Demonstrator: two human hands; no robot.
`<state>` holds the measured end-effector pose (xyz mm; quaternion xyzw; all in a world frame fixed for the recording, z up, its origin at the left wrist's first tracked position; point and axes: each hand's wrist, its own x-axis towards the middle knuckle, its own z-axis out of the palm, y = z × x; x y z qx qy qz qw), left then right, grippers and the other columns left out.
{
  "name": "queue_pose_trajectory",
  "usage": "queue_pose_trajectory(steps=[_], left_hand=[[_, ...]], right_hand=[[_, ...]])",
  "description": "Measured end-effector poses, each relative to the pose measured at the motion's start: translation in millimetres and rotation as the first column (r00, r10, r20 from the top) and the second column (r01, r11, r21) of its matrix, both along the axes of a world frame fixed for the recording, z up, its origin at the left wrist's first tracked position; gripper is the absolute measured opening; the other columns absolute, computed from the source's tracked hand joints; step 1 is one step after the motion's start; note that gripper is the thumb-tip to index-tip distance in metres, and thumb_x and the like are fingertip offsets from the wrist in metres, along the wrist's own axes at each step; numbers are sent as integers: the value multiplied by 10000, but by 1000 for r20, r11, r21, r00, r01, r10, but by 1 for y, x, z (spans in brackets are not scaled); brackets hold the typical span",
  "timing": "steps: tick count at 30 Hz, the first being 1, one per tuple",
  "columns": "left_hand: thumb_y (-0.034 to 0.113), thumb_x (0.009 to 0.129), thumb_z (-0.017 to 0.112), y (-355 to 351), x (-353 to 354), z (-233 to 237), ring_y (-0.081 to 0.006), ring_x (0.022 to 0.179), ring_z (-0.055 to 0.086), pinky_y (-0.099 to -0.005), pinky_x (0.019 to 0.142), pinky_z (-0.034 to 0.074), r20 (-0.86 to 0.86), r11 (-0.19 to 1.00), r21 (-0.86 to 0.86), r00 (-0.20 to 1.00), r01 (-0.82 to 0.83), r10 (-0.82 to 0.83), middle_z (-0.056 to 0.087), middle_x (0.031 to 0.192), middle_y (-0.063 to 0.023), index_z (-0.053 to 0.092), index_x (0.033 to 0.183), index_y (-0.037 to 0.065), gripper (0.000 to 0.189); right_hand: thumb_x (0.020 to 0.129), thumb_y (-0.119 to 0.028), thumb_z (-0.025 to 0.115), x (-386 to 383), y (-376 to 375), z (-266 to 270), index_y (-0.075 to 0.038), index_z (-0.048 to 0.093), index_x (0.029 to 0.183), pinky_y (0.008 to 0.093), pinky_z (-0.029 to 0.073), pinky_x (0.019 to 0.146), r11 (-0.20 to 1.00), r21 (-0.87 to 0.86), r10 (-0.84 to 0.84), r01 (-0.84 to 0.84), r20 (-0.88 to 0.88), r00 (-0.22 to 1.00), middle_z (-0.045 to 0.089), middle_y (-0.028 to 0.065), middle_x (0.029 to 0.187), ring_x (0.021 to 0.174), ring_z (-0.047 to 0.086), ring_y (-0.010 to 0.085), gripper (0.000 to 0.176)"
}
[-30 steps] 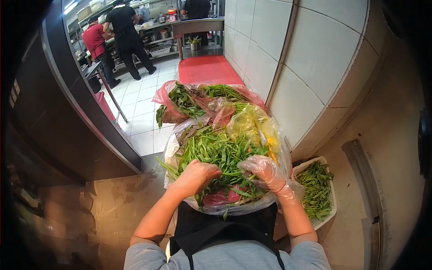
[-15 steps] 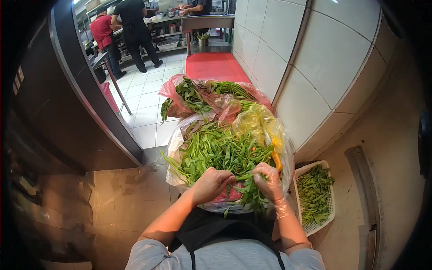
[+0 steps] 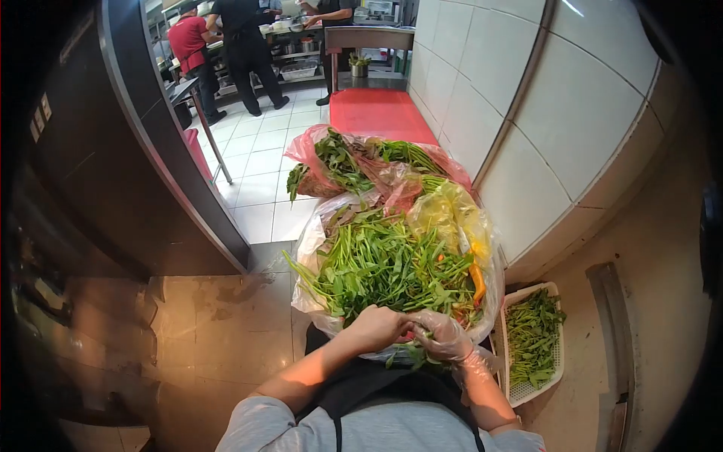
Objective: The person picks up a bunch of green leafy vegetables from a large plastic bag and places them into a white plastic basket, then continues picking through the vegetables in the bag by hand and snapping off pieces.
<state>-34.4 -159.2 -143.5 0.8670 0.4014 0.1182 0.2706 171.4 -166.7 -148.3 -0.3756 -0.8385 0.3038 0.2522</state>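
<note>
Wht tile floor (image 3: 260,162) ahead; 1 basket (image 3: 536,389) on R. Before me, 1 heap of greens (image 3: 384,260) in plastic bag (image 3: 309,232). Arms bent: my R grip (image 3: 443,337) clamps some leaves (image 3: 407,356), L grip (image 3: 379,328) pinched beside, content hidden.

One bare left hand (image 3: 376,329) and one clear-gloved right hand (image 3: 443,337) were counted, two! On the right, one white perforated plastic basket (image 3: 538,388) was spotted; one yellow translucent bag (image 3: 443,215), one red-shirted person (image 3: 188,41)!
</note>
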Motion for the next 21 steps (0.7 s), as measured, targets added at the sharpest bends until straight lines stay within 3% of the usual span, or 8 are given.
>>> queue_pose_trajectory(steps=[4, 8, 12, 15, 16, 18, 20, 21], left_hand=[[339, 920, 546, 3, -3, -9, -401, 710, 610, -473, 660, 488, 95, 991, -133, 995, 1, 12, 643, 775, -196, 657, 911, 49, 310], [265, 938, 549, 8, 5, -10, -364, 757, 625, -416, 681, 485, 376, 968, -246, 925, 47, 51, 648, 819, -187, 642, 933, 28, 255], [235, 949, 525, 22, 23, 5, -354, 718, 614, -400, 655, 476, 466, 972, -236, 878, 5, 108, 635, 789, -179, 625, 912, 29, 233], [220, 936, 542, 31, 45, 4, -364, 679, 589, -402, 626, 461, 639, 995, -70, 770, 65, -5, 614, 746, -174, 614, 891, 29, 209], [215, 930, 550, 34, 53, 3, -367, 665, 580, -404, 616, 455, 707, 996, -3, 705, 87, -59, 606, 731, -172, 611, 884, 30, 200], [213, 885, 611, 37, 68, 17, -304, 777, 605, -387, 700, 425, 507, 981, 178, 847, 77, -159, 622, 781, -116, 651, 951, 117, 123], [248, 893, 596, 62, 75, 1, -236, 954, 598, -429, 792, 396, 425, 935, 349, 879, 60, -215, 639, 941, -64, 654, 1063, 175, 194], [294, 907, 568, 84, 73, -1, -229, 1122, 540, -510, 893, 362, 223, 957, 258, 955, 134, -194, 592, 1147, -76, 635, 1139, 203, 258]], right_hand=[[799, -135, 656, -1, -6, 13, -82, 622, 1062, 398, 517, 715, 990, 134, 31, -44, 104, 994, 633, 141, 1020, 865, 629, 336, 270], [770, -102, 649, -1, -10, 22, -58, 664, 938, 371, 522, 698, 985, 108, -143, 137, 54, 988, 646, 130, 903, 821, 643, 293, 174], [771, -74, 626, -4, -12, -6, -22, 669, 902, 339, 499, 673, 868, -264, -497, 421, -488, 718, 654, 136, 883, 803, 650, 250, 148], [841, -105, 577, 15, -4, -43, -26, 640, 1007, 321, 490, 708, 772, -169, -614, 612, -445, 652, 641, 98, 957, 866, 628, 207, 195], [859, -127, 567, 18, -1, -53, -24, 623, 1036, 329, 489, 730, 766, -310, -631, 563, -531, 566, 634, 101, 974, 897, 620, 208, 213], [896, -171, 547, 23, 3, -74, -20, 591, 1095, 344, 487, 773, 727, -547, -679, 414, -663, 315, 620, 107, 1009, 958, 605, 210, 254], [905, -178, 540, 25, 3, -45, -11, 585, 1077, 357, 491, 795, 625, -779, -780, -54, -625, -5, 619, 113, 1001, 971, 605, 221, 243], [916, -164, 525, 34, 3, -39, -9, 584, 1014, 373, 512, 781, 776, -628, -626, 56, -756, 193, 618, 112, 968, 931, 620, 229, 193]])
